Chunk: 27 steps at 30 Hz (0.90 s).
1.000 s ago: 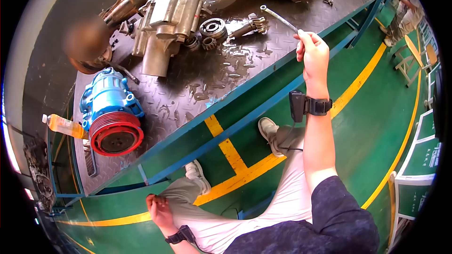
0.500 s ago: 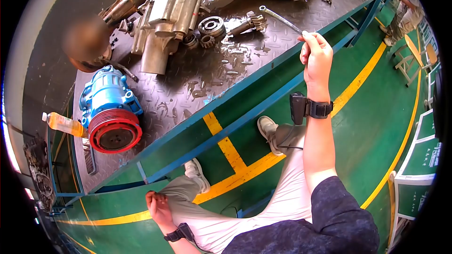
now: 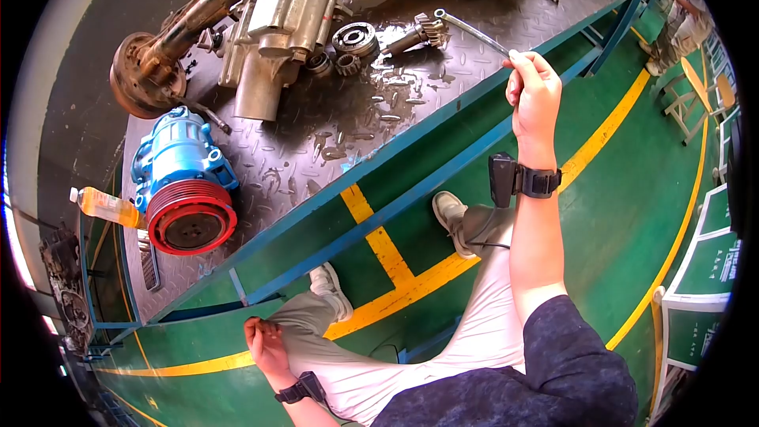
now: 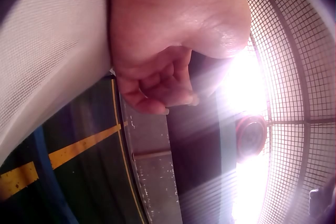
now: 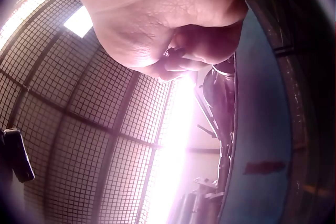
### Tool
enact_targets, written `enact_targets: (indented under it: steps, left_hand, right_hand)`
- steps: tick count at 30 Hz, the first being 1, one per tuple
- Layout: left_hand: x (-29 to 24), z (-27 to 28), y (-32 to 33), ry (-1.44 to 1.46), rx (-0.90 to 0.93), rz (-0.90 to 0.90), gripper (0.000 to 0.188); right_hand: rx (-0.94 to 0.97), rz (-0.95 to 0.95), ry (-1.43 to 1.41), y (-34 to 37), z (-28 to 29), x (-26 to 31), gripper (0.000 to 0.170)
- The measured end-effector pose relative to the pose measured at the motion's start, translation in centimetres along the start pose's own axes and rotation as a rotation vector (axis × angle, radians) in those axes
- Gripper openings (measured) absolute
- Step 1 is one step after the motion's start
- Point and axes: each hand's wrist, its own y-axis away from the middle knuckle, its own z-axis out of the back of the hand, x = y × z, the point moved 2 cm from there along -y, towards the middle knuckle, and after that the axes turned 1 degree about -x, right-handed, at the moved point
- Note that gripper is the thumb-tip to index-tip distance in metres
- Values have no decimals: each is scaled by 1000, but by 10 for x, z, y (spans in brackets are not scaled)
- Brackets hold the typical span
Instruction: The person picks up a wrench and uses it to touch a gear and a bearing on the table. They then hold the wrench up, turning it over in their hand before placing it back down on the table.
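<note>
In the head view my right hand [image 3: 536, 103] pinches the near end of a slim metal wrench [image 3: 474, 30] between thumb and fingers. Its ring end points away to the left over the table [image 3: 316, 182], close by a toothed gear shaft [image 3: 415, 38]. A ball bearing [image 3: 354, 38] and a small gear [image 3: 348, 65] lie left of the shaft, beside a grey metal housing [image 3: 277, 28]. My left hand [image 3: 269, 346] hangs low by the left thigh with its fingers loosely curled and nothing in them, as the left wrist view also shows.
A blue compressor with a red pulley [image 3: 192, 217] stands on the table's near left part, a bottle of orange liquid [image 3: 108, 207] beside it. A rusty axle [image 3: 158, 63] lies along the back. At far right are a wooden stool [image 3: 692, 95] and another person [image 3: 678, 24].
My right hand has shifted slightly to the right, with the wrench still pinched. The left hand has barely moved. Parts on the table appear slightly higher in the head view.
</note>
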Motion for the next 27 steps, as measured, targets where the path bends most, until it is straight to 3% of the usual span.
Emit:
enact_targets:
  steps: [27]
  left_hand:
    - [1,-1,0,-29,-8,10,27]
  right_hand:
    - [-14,9,24,0,0,-3,18]
